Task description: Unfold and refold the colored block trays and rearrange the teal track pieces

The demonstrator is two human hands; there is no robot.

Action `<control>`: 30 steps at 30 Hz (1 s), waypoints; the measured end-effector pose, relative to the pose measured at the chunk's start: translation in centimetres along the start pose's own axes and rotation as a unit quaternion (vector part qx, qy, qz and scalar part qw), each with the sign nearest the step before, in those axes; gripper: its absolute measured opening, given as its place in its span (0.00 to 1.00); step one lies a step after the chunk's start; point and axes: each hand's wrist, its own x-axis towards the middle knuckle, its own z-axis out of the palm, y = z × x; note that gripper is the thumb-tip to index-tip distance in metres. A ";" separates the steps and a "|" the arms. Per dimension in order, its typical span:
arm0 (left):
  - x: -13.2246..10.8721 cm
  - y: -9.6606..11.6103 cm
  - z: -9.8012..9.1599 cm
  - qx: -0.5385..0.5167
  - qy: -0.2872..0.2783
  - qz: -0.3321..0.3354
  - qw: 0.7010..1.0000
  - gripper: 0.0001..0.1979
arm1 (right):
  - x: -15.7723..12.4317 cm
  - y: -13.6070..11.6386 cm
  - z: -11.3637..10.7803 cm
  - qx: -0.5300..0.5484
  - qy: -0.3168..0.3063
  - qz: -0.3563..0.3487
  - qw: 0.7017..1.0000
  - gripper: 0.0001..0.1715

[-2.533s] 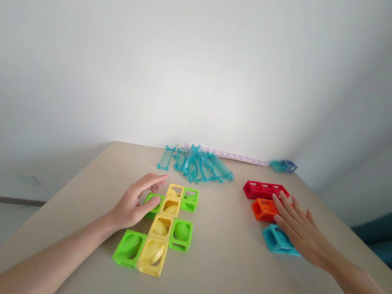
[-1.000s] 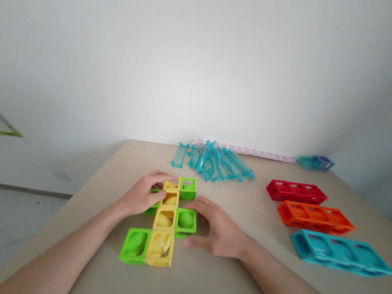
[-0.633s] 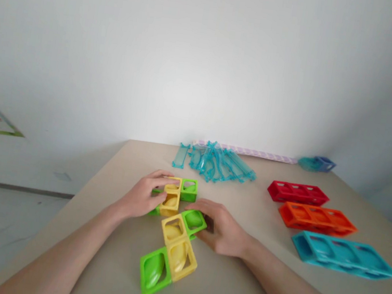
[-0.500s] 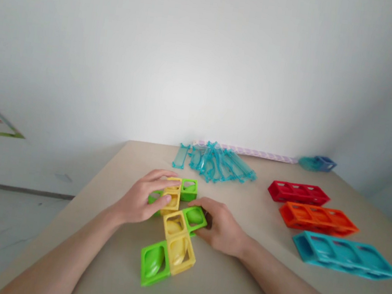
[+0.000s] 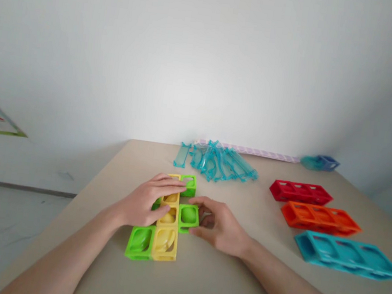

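Yellow and green open-sided cube blocks lie on the table, lined up into one piece: a yellow row (image 5: 165,241) with green cubes at its sides. My left hand (image 5: 146,201) lies over the far part of the yellow row, fingers across its top and thumb on a nearer cube, hiding some of it. With fingers and thumb, my right hand (image 5: 219,226) grips the green cube (image 5: 189,216) on the right side. Another green cube (image 5: 141,241) sits at the near left, and one more green cube (image 5: 188,185) at the far right end.
To the right lie a red block row (image 5: 301,193), an orange block row (image 5: 320,218) and a teal block row (image 5: 348,256). Clear teal track pieces (image 5: 219,162) are heaped at the back. A dark blue cube (image 5: 327,163) stands in the far right corner, by the wall.
The near yellow-green section has swung round and moved left, closing against the far section in a straight line. My right hand kept its grip on the green cube; my left stayed over the far blocks.
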 end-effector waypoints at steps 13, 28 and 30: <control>-0.4 0.0 -0.3 -0.035 -0.005 0.025 0.999 0.32 | 0.1 0.9 0.2 -0.102 0.078 -0.061 0.990 0.24; -0.4 -0.3 -0.5 -0.109 0.033 0.017 0.993 0.25 | 1.2 2.0 -0.3 -0.210 0.112 -0.048 0.970 0.52; -0.5 -1.2 -0.6 -0.132 0.093 -0.063 0.985 0.20 | 1.2 1.8 -0.4 -0.211 0.112 -0.062 0.969 0.49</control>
